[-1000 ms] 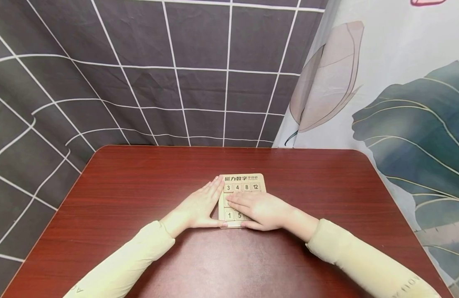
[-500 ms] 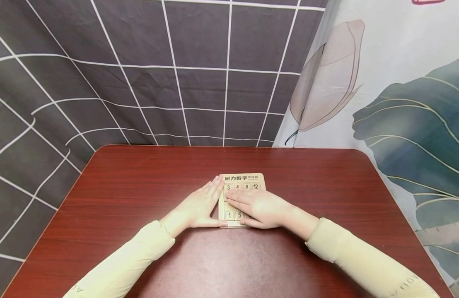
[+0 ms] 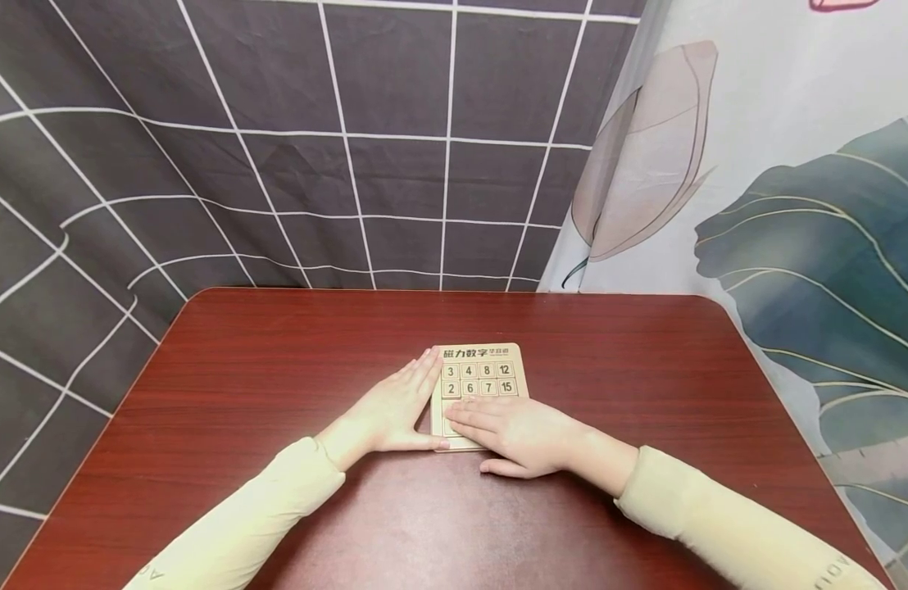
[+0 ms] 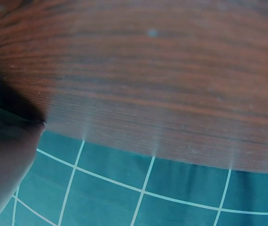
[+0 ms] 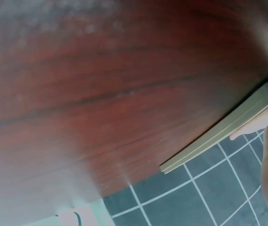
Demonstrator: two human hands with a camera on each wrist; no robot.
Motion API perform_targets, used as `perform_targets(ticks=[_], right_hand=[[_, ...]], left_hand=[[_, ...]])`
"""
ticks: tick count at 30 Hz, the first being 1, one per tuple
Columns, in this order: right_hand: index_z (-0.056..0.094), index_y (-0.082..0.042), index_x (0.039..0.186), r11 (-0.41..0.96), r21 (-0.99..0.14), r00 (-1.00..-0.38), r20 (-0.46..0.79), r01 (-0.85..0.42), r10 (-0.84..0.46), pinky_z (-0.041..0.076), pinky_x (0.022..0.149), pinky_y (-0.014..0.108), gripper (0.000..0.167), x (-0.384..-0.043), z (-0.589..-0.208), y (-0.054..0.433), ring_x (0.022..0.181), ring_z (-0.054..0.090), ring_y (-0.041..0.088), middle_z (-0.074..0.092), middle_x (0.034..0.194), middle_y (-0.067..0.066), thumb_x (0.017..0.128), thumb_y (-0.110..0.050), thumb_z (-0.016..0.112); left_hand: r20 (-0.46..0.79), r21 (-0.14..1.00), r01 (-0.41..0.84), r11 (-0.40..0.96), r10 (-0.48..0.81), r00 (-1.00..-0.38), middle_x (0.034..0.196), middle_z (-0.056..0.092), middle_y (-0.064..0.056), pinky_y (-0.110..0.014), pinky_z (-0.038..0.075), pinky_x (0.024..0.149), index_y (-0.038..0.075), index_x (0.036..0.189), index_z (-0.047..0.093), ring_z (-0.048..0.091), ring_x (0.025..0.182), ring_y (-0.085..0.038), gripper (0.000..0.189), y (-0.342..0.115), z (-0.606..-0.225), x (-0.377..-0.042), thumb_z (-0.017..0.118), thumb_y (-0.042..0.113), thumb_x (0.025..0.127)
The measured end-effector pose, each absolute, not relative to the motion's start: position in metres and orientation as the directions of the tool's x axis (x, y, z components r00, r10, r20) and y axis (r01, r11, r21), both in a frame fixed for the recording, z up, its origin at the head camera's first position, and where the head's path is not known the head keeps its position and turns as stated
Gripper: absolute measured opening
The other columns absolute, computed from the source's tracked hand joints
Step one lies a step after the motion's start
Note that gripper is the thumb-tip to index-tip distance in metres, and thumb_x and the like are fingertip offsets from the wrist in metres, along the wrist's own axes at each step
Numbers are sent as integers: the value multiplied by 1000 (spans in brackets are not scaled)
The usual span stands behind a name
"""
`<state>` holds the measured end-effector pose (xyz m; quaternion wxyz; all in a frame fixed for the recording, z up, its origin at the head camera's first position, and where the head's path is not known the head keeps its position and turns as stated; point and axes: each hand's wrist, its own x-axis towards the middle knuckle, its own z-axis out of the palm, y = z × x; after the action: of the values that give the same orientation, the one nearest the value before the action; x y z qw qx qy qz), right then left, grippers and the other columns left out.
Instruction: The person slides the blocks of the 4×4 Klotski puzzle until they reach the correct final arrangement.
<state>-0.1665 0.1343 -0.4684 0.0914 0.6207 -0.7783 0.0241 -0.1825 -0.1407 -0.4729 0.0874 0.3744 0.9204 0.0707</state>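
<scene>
A pale wooden number sliding puzzle (image 3: pixel 478 354) lies flat on the table, with dark printed characters along its top edge. Its upper rows read 3, 4, 8, 12 and 2, 6, 7, 15; the lower rows are mostly hidden under my right hand. My left hand (image 3: pixel 398 406) rests against the puzzle's left side, straight fingertips at the upper left and thumb at the lower left corner. Flat over the lower tiles lies my right hand (image 3: pixel 524 430), its fingers straight and pointing left, its thumb apart below the frame. In the right wrist view the puzzle's edge (image 5: pixel 214 134) shows beside the fingers.
The reddish-brown wood-grain table (image 3: pixel 292 336) extends around the puzzle on all sides. Behind it hangs a dark curtain (image 3: pixel 395 176) with a white grid. A white curtain (image 3: pixel 646 246) with leaf and petal prints hangs at the right.
My right hand has slid toward the puzzle's lower edge, uncovering the second row of tiles and covering the bottom row, where 1 and 5 showed before. My left hand has stayed put.
</scene>
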Motion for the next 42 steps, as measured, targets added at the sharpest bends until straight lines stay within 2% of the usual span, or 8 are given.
perform_targets(ticks=[16, 24, 30, 42], right_hand=[[57, -1, 151, 311, 78, -298, 146, -947, -943, 49, 122, 41, 62, -182, -471, 133, 145, 58, 26, 59, 157, 12, 104, -41, 63], [54, 0, 152, 268, 57, -255, 171, -962, -952, 50, 121, 42, 64, -171, -469, 146, 146, 56, 27, 57, 158, 14, 103, -40, 65], [56, 1, 150, 235, 90, -214, 197, -968, -957, 51, 119, 42, 63, -161, -471, 158, 144, 58, 27, 60, 154, 15, 103, -39, 66], [55, 0, 151, 226, 93, -203, 211, -970, -956, 50, 120, 41, 65, -159, -475, 152, 145, 57, 26, 60, 155, 13, 103, -43, 65]], left_hand=[[-100, 173, 691, 702, 710, -697, 175, 17, -29, -47, 26, 135, -12, 164, 20, 20, 165, -39, 120, -140, -473, -183, 66, 71, 91], [-105, 184, 684, 706, 706, -701, 175, 17, -29, -47, 26, 135, -12, 164, 20, 19, 165, -39, 120, -141, -472, -182, 67, 70, 91], [-114, 183, 681, 709, 703, -702, 175, 16, -29, -46, 24, 136, -11, 165, 19, 18, 165, -39, 120, -140, -473, -183, 66, 71, 91], [-107, 181, 683, 708, 704, -702, 175, 16, -29, -47, 25, 135, -11, 165, 19, 19, 165, -39, 120, -141, -473, -182, 66, 71, 92]])
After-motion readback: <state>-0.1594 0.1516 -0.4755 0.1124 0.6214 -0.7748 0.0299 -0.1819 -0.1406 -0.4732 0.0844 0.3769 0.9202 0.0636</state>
